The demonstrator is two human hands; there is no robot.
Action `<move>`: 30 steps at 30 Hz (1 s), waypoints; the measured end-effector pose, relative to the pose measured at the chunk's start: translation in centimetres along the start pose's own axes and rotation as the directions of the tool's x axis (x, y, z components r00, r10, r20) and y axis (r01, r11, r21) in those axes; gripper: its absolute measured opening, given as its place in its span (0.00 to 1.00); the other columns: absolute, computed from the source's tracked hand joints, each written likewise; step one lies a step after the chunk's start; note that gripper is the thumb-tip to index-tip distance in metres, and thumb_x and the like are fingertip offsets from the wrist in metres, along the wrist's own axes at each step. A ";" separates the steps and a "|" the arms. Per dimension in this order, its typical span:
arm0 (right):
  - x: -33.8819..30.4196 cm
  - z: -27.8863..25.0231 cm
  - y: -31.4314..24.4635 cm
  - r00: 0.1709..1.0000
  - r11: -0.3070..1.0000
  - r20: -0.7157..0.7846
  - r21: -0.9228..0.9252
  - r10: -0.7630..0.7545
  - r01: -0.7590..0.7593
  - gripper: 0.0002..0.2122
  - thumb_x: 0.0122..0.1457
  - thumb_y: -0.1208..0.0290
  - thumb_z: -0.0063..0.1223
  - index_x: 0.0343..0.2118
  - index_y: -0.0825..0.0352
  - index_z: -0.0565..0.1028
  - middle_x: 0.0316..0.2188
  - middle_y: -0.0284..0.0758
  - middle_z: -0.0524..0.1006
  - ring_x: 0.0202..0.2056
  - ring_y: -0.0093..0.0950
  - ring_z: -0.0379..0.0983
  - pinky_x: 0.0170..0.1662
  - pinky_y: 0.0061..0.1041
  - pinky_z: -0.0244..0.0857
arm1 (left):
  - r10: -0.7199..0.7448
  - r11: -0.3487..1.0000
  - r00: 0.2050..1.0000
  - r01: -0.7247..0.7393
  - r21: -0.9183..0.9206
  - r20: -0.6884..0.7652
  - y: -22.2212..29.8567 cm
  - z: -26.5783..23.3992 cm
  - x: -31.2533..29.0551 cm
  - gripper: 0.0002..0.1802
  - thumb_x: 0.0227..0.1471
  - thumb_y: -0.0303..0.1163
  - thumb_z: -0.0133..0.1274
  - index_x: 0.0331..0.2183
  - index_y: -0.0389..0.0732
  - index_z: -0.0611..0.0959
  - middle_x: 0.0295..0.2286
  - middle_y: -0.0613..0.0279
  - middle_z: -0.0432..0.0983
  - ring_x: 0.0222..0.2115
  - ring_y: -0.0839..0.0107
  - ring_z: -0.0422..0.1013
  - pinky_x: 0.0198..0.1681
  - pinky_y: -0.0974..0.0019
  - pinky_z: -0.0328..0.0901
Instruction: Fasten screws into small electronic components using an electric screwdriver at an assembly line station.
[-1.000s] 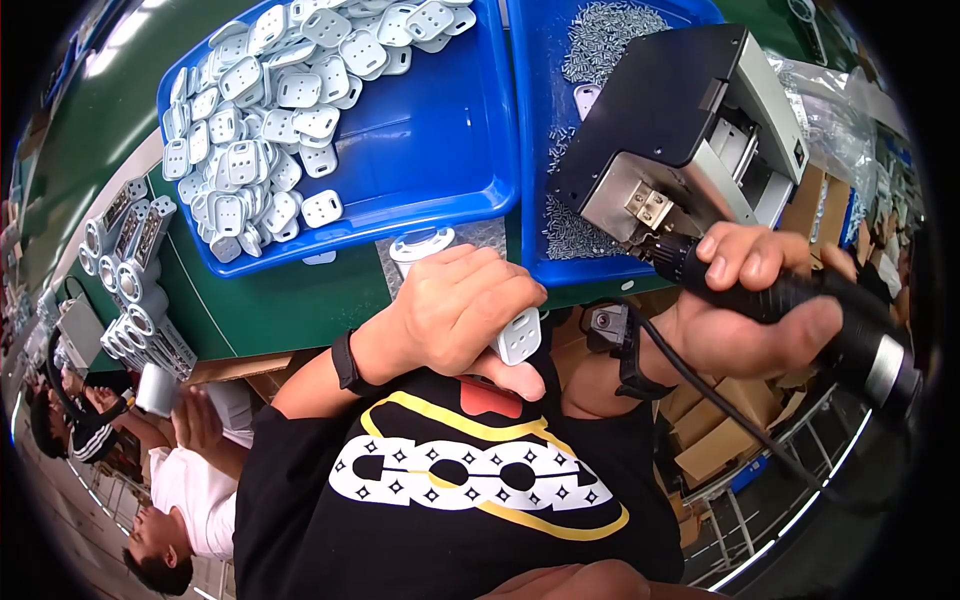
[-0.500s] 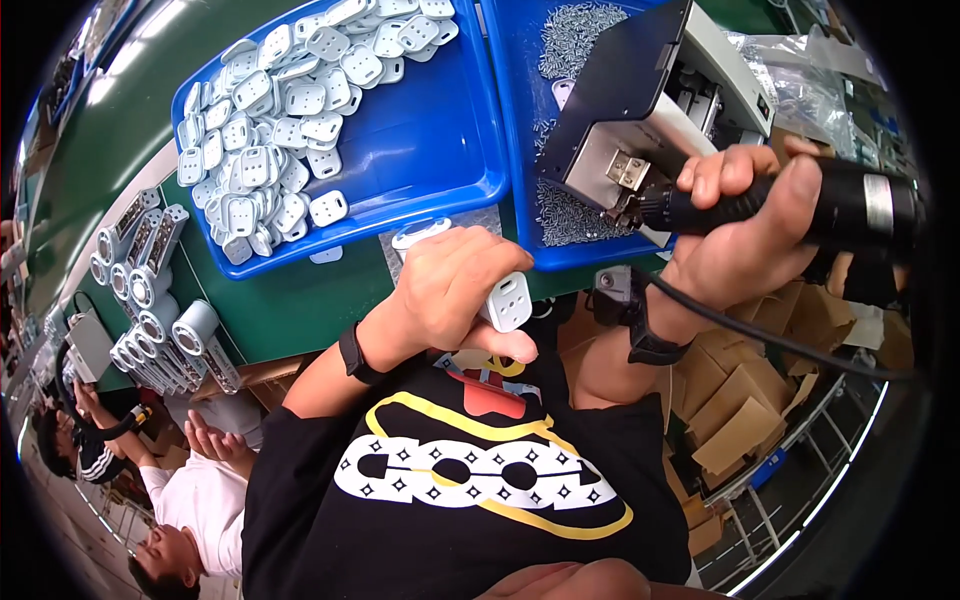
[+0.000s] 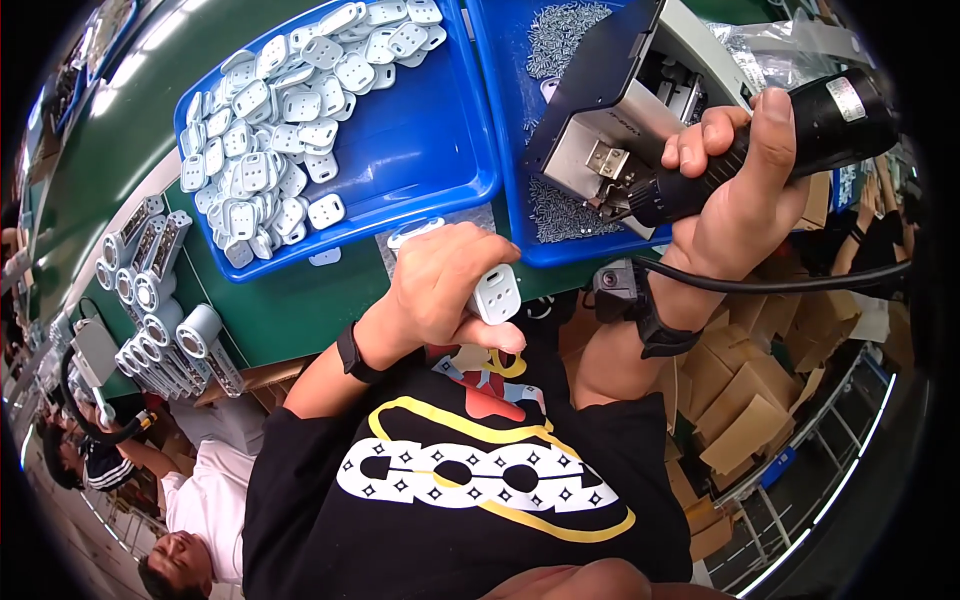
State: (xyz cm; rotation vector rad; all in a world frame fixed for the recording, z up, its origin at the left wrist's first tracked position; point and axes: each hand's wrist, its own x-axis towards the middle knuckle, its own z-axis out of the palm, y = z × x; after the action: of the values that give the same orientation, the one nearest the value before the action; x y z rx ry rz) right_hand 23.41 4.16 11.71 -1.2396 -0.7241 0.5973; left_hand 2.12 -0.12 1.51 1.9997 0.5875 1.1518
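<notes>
My left hand [image 3: 435,285] is closed on a small white plastic plate [image 3: 496,294] with a slot and small holes, held in front of my chest. Just beyond its knuckles shows the edge of another white part [image 3: 415,233]; how far it extends under the hand is hidden. Wrapped round a black power screwdriver [image 3: 815,125], my right hand [image 3: 745,205] holds it slanted, with a cable trailing from it. The screwdriver's front end is at the metal outlet of a screw feeder [image 3: 590,140]; the tip itself is hard to make out.
A blue tray [image 3: 425,150] holds a heap of similar white plates. Loose screws [image 3: 565,215] lie in a second blue tray around the feeder. Grey-white tubular parts [image 3: 165,310] stand at the left. Cardboard [image 3: 745,400] fills the lower right. A co-worker [image 3: 215,490] is at lower left.
The rear end of the screwdriver has swung up and away with my right hand, while its front end stays at the feeder. My left hand keeps its plate, nearly unmoved.
</notes>
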 end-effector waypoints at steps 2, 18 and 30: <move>-0.1 -0.4 -0.4 0.997 0.997 0.012 0.002 0.082 -0.082 0.25 0.57 0.59 0.63 0.46 0.72 0.64 0.18 0.35 0.71 0.15 0.24 0.66 0.22 0.29 0.67 | -0.007 1.000 1.000 0.007 -0.005 0.017 0.2 0.0 0.0 0.40 0.44 0.64 0.62 0.38 0.32 0.77 0.24 0.56 0.75 0.20 0.61 0.72 0.22 0.63 0.66; -5.4 -0.9 1.1 0.926 0.924 0.105 -0.091 -0.362 0.371 0.25 0.61 0.46 0.54 0.47 0.63 0.64 0.18 0.34 0.70 0.15 0.25 0.65 0.22 0.30 0.64 | 0.009 0.999 1.000 -0.009 -0.031 0.008 -0.3 -0.5 0.1 0.39 0.45 0.63 0.62 0.37 0.32 0.77 0.25 0.55 0.76 0.21 0.60 0.73 0.23 0.63 0.67; -0.9 0.3 -0.2 0.997 0.987 0.028 -0.141 -0.072 0.075 0.20 0.61 0.54 0.55 0.43 0.67 0.67 0.18 0.36 0.69 0.15 0.25 0.63 0.24 0.30 0.64 | -0.005 1.000 0.999 0.006 -0.024 0.051 0.1 -0.6 0.4 0.38 0.46 0.62 0.62 0.36 0.31 0.78 0.25 0.55 0.75 0.20 0.60 0.73 0.22 0.63 0.66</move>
State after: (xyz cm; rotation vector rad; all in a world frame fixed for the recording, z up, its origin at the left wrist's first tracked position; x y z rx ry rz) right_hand 22.57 3.62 11.75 -1.3330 -0.8393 0.5067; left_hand 1.80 0.27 2.02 1.9997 0.5508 1.0964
